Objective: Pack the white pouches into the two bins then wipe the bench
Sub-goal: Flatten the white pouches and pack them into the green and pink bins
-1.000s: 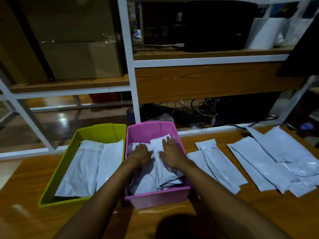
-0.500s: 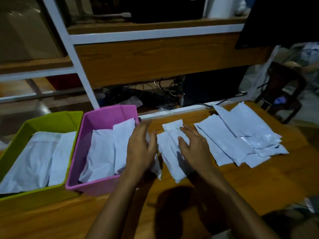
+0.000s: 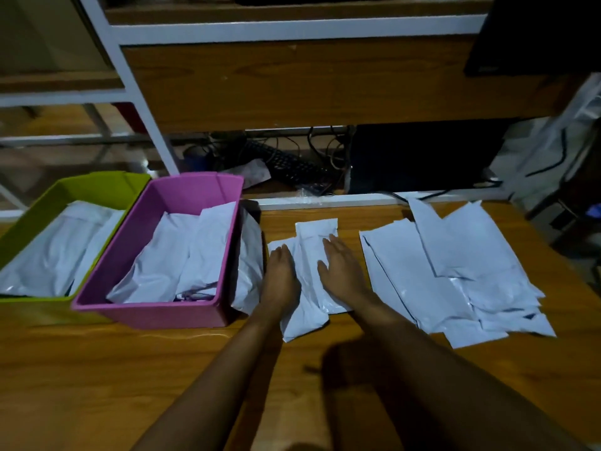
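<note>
A pink bin (image 3: pixel 156 309) and a green bin (image 3: pixel 29 219) stand side by side at the left of the wooden bench (image 3: pixel 97 379); both hold white pouches. A small stack of white pouches (image 3: pixel 312 242) lies just right of the pink bin. My left hand (image 3: pixel 281 271) rests flat on its left side and my right hand (image 3: pixel 341 268) flat on its right side, fingers spread, gripping nothing. One pouch (image 3: pixel 250 255) leans against the pink bin's outer wall. A larger pile of white pouches (image 3: pixel 455 275) lies further right.
A white metal shelf frame (image 3: pixel 286 27) with wooden boards rises behind the bench. Cables and a dark keyboard (image 3: pixel 289 164) lie on the floor behind the bench edge. A dark box (image 3: pixel 422 154) stands beside them.
Both hands left the pink bin, moved right and came down flat on the small pouch stack. The view swung right, so the bins now sit at the left.
</note>
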Demonstrator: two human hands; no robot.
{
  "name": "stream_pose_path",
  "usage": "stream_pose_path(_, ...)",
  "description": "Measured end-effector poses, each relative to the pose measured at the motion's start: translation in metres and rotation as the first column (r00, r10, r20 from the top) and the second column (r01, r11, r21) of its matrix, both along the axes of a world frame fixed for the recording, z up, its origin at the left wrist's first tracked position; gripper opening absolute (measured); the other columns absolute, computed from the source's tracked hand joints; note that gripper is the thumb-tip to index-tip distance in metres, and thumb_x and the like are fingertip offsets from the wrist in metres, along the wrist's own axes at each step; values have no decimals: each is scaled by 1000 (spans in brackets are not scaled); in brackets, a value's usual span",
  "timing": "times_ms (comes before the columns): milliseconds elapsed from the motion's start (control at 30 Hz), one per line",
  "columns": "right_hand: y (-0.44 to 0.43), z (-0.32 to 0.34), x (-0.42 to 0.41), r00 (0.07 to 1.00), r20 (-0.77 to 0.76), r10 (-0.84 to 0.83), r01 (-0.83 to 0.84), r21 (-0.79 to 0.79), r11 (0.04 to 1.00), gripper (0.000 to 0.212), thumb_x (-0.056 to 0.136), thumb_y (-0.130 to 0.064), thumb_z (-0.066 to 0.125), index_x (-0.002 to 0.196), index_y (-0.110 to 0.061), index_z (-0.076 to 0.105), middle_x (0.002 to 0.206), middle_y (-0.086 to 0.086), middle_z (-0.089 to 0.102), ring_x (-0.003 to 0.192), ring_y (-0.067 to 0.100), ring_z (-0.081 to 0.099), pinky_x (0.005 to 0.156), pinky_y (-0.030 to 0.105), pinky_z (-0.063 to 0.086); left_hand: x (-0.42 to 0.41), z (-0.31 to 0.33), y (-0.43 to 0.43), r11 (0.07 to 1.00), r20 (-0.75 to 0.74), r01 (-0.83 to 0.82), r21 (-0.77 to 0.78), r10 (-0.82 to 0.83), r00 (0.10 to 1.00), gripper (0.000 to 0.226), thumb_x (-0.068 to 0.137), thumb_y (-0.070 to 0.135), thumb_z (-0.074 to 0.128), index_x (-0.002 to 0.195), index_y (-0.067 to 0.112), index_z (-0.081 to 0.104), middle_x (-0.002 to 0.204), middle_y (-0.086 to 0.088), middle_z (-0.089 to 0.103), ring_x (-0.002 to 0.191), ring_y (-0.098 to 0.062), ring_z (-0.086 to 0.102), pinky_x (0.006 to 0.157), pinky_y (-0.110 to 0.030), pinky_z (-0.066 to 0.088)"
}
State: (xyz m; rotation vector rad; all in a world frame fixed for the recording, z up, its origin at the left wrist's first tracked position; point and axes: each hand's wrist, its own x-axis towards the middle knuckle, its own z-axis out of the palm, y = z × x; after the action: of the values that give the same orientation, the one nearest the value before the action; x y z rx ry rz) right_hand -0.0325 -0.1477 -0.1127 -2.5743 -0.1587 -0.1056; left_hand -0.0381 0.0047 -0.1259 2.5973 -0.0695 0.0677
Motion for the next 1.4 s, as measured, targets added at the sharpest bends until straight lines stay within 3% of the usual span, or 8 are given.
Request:
stream_pose_path(133,7,-25,24,989,-110,98,-117,-186,976,64,100,-41,40,153,-17,12,162,12,1,149,30,3,118,43,16,4,-22,-9,997,-18,-75,32,76,997,49,95,27,34,131,-5,45,133,-24,49,124,-36,46,107,-42,37)
stream_pose_path(300,-4,-52,17,998,3,70,-67,-255,965,60,98,-44,30,149,-12,30,155,17,29,143,36,27,113,52,31,-2,-28,-19,995,-80,-96,10,97,992,85,92,67,17,153,8,13,161,-14,8,149,-29,4,119,-38,2)
stream_pose_path(400,-8,-54,14,999,41,-7,14,-171,985,50,99,-34,44,142,-9,44,148,16,42,138,32,39,110,45,32,4,-33,-15,998,-82,-37,58,41,996,70,99,50,30,154,13,7,161,-14,0,149,-30,-2,119,-40,-1)
stream_pose_path(567,-16,-52,16,995,56,-82,84,-42,996,40,77,6,69,116,1,65,117,22,67,107,35,66,88,42,54,7,-33,-2,999,-23,35,-42,-36,999,48,103,18,38,148,4,32,157,-21,19,148,-34,14,120,-38,10)
stream_pose_path(733,-13,-20,-1,959,101,-266,269,-15,963,34,85,-1,62,118,-2,65,114,19,68,104,34,66,88,38,52,11,0,2,981,106,157,-113,-145,984,44,99,4,40,143,-2,38,156,-21,23,147,-35,15,119,-34,8)
stream_pose_path(967,20,34,-49,848,273,-455,425,162,890,32,94,-5,55,125,-3,61,128,18,62,117,33,60,100,39,45,-6,74,25,908,361,384,-166,-307,881,57,99,2,44,151,10,25,161,-5,10,147,-15,-1,121,-34,7)
stream_pose_path(1233,101,86,-130,751,445,-487,375,320,870,31,94,-4,53,124,-2,62,126,17,63,117,28,60,96,31,41,-66,120,108,928,461,354,-114,-266,847,58,100,5,45,152,15,23,161,3,9,149,-12,3,121,-36,15)
stream_pose_path(1400,159,98,-162,806,441,-396,225,391,893,34,96,-4,54,129,-7,59,131,11,60,121,19,55,96,24,42,-110,127,179,948,506,298,-113,-204,838,58,98,2,48,151,12,27,161,-2,14,150,-14,7,119,-41,24)
